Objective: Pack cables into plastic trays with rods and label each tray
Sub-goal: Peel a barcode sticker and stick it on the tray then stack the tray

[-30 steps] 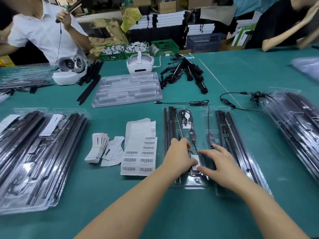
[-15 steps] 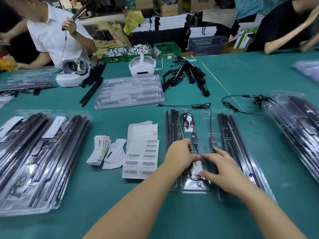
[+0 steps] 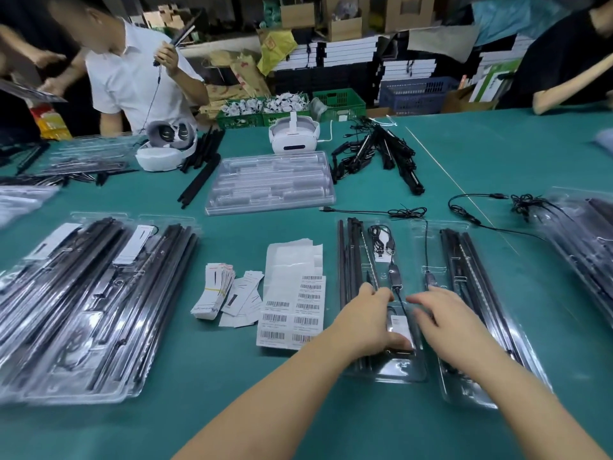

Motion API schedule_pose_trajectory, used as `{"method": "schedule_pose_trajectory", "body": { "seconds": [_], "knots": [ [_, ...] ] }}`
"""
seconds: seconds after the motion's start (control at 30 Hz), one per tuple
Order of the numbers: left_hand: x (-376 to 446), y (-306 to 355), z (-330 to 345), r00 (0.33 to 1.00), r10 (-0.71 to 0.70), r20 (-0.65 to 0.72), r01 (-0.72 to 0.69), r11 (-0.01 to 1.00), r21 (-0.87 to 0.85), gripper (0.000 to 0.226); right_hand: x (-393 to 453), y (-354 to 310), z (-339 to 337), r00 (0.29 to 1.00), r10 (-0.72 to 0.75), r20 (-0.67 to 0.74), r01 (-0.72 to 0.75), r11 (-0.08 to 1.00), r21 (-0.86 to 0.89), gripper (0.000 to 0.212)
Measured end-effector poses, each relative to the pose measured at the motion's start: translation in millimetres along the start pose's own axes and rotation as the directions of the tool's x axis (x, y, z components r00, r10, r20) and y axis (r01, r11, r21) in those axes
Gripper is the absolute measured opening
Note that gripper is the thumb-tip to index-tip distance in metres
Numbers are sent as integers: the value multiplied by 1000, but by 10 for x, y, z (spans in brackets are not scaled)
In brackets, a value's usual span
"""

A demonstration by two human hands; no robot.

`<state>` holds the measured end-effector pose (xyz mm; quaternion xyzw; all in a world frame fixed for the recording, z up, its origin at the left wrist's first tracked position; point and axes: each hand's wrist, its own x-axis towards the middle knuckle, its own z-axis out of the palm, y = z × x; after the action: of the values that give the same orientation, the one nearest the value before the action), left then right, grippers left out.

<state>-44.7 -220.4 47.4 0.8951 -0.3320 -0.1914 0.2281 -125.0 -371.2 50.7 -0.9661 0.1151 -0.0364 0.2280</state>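
A green-covered table (image 3: 232,410) carries clear trays (image 3: 477,390) of black rods (image 3: 346,260); barcode sheets (image 3: 292,313); white headsets (image 3: 293,136).

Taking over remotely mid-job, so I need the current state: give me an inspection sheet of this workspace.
Surface: green table.
Job's things: left tray and right tray hold black rods; barcode labels beside them.
Clutter: card stack, empty tray, filled trays, white headset.
Grippers: left hand rests on the left tray; right hand open above the right tray.
Cables: cable in the left tray; loose cable beyond.
Surroundings: other workers, boxes, crates.
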Motion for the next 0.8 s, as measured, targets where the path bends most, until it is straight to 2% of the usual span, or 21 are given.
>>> {"method": "schedule_pose_trajectory", "body": {
  "seconds": [0.07, 0.13, 0.2, 0.3, 0.5, 0.67, 0.73, 0.8],
  "knots": [
    [-14, 4, 0, 1000, 0, -13, 0, 1000, -20, 83, 57, -142, -15, 998, 36, -43, -30, 990, 137, 35],
    [-29, 8, 1, 999, -5, -36, 2, 998, -63, 76, 122, -252, -29, 990, 138, 28, -139, 930, 341, 40],
    [-36, 2, 3, 998, -7, -59, 1, 995, -104, 68, 201, -322, -22, 963, 236, 134, -270, 799, 537, 45],
    [-41, -8, 16, 995, -13, -98, 1, 992, -128, 61, 303, -366, 4, 918, 327, 224, -387, 613, 689, 54],
    [-55, -35, 42, 987, -24, -160, -7, 981, -193, 46, 438, -411, -46, 865, 402, 300, -449, 352, 821, 51],
    [-46, -6, 70, 985, -66, -156, 36, 981, -190, 55, 500, -384, -178, 792, 499, 352, -513, 230, 827, 58],
    [-56, 29, 91, 982, -76, -171, 47, 985, -163, 57, 508, -367, -221, 764, 510, 395, -549, 193, 813, 54],
    [-70, 34, 94, 974, -100, -204, 56, 976, -210, 58, 506, -349, -262, 750, 522, 407, -559, 170, 811, 48]
  ]
}}
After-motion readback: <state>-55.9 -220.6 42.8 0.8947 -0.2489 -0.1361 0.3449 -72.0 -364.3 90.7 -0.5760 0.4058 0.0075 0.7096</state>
